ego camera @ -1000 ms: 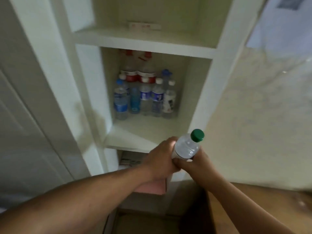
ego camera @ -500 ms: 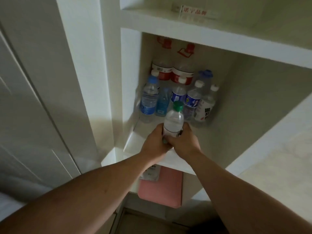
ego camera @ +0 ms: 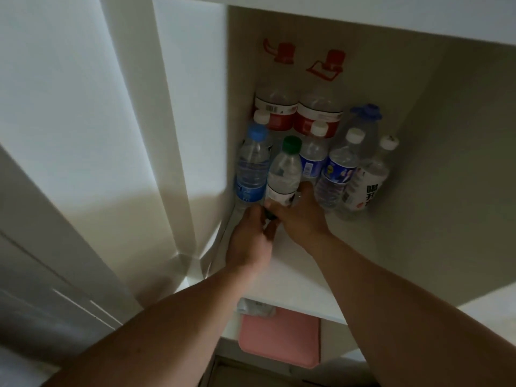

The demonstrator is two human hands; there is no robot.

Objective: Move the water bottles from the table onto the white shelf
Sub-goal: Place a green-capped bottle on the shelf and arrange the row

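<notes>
Green plastic closes the top of the water bottle [ego camera: 283, 177] that the person holds with both hands inside the middle compartment of the white shelf [ego camera: 293, 263]. The right hand [ego camera: 300, 216] has its fingers [ego camera: 306, 189] curled round the lower right side of this green-capped bottle, and the left hand [ego camera: 250, 236] has its fingers bent against the foot of it from the left, so the two hands grip it together low down. The bottle leans a little to the right. Its foot is hidden behind the hands, so I cannot tell if it already stands on the shelf board. It is at the front of a group of bottles that stand at the back of the compartment. Just beside it on the left, close to the side wall, is a blue-capped bottle [ego camera: 251, 169] with a blue label. On its right stand two bottles with white caps and blue labels [ego camera: 312, 160] [ego camera: 339, 169], then a bottle with a white label [ego camera: 365, 185] and dark characters on it. Behind them are two large bottles [ego camera: 276, 107] with red labels and red handles, and a clear bottle with a blue lid [ego camera: 364, 118]. In the compartment below, a pink flat thing [ego camera: 279, 339] leans near the front edge, partly covered by the left forearm. Both bare forearms reach up from the bottom of the view.
</notes>
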